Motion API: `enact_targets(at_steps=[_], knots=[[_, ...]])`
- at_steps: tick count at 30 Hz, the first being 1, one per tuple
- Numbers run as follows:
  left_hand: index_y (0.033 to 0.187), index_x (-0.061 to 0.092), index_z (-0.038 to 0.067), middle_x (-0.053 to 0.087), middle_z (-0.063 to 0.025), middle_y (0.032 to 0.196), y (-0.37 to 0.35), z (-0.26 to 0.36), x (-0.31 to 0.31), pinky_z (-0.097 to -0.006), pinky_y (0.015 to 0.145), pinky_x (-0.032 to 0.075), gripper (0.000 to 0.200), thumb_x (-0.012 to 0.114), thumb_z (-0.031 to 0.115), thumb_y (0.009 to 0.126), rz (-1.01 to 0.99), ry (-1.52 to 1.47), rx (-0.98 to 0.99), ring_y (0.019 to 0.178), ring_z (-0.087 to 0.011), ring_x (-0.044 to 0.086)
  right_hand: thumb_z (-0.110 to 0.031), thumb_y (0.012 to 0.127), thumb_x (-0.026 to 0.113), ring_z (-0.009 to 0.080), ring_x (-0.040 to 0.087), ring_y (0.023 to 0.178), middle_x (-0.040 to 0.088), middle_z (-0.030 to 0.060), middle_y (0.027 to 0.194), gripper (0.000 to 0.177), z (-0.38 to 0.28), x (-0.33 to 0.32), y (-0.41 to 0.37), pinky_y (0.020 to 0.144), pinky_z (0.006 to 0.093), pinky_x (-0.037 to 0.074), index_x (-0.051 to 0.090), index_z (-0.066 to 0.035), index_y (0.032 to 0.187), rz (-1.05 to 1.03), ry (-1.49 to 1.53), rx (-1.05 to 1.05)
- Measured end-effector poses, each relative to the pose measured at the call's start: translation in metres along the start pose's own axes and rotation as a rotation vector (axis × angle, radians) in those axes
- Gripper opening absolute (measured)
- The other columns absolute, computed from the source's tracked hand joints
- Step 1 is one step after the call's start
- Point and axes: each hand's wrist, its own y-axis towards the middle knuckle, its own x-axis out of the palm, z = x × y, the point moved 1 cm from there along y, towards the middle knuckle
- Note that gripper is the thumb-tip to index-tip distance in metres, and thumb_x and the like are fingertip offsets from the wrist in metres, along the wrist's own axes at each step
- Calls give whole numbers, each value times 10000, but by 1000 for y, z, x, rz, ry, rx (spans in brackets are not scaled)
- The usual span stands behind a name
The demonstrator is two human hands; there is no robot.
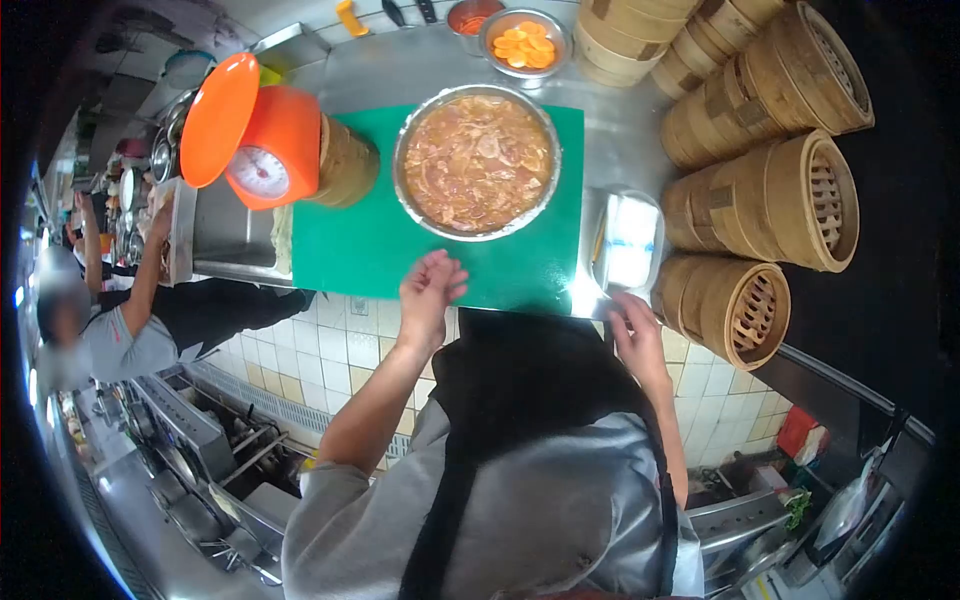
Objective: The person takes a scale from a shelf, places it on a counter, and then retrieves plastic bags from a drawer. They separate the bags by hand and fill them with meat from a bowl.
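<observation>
My left hand (pixel 433 287) is over the front of the green cutting board (pixel 350 240), its fingers curled inward and nothing visible in them. Just beyond it stands a round metal bowl (pixel 402 195) full of sliced raw meat (pixel 482 160) in brownish marinade. At the board's front right corner is my right hand (pixel 636 332), fingers bent together. A bright, shiny patch lies beside its fingertips; whether it is glare or a thin item between them cannot be made out. A clear plastic tray (pixel 655 270) with white-and-blue packets (pixel 631 240) sits close to this hand.
An orange dial scale (pixel 285 125) rests on a bamboo steamer (pixel 345 160) at left. Stacked bamboo steamers (pixel 755 205) line the right. Behind the meat stands a bowl of carrot slices (pixel 525 45). Another person (pixel 130 320) works at far left, near a sink (pixel 230 230).
</observation>
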Motion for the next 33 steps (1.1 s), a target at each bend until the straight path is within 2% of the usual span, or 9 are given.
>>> enact_targets(at_steps=[2,8,11,12,16,19,28,31,33], knots=[[1238,576,44,655,-82,1122,9,10,1,-334,857,568,264,634,194,1028,40,-179,-17,974,-198,675,-63,972,647,289,679,1008,642,179,1243,285,-3,2,-1,821,345,569,644,-11,1253,-8,-17,-18],[1235,546,50,647,-79,1091,29,15,8,-361,861,587,254,636,142,1016,37,-319,48,943,-204,679,-50,967,641,296,682,1015,678,181,1161,230,-1,5,0,835,342,563,673,7,1188,-17,-10,-24],[1288,497,83,640,-72,1078,35,17,12,-347,844,594,329,650,102,998,55,-323,85,904,-189,677,-45,968,636,301,682,1004,685,180,1140,222,4,7,-3,840,349,560,675,14,1178,5,-37,-44],[1349,457,127,647,-43,1013,28,26,19,-298,760,573,416,660,83,987,71,-309,75,869,-152,667,-45,967,637,305,681,1005,691,180,1122,212,-4,6,-5,850,356,554,680,15,1167,4,1,17],[1407,424,159,660,-3,903,38,17,13,-244,640,474,486,654,69,989,27,-315,128,811,-102,644,-61,974,634,307,684,1009,693,178,1117,202,8,7,-13,843,353,550,681,18,1155,11,2,47],[1431,403,170,663,-5,921,41,18,8,-251,666,481,512,645,60,992,-9,-310,124,812,-105,641,-66,976,634,311,686,1010,693,177,1115,201,8,7,-16,852,354,549,684,11,1154,31,10,43],[1472,351,108,652,-35,976,30,24,-2,-244,682,475,545,630,68,1005,-33,-231,92,838,-110,633,-70,977,636,303,695,986,701,168,1081,173,-5,6,-3,843,353,553,699,2,1121,44,21,50],[1482,355,108,656,-35,987,25,32,-3,-238,694,482,559,641,86,1003,-46,-205,91,857,-116,643,-60,974,636,307,696,956,703,167,1053,161,-12,8,2,839,353,550,701,3,1107,26,54,112],[1500,348,96,664,-41,1014,25,34,-7,-235,709,491,579,642,87,1001,-15,-182,92,875,-119,651,-44,967,642,314,693,932,701,169,1033,154,-16,9,7,833,355,548,698,9,1100,39,-20,-6]])
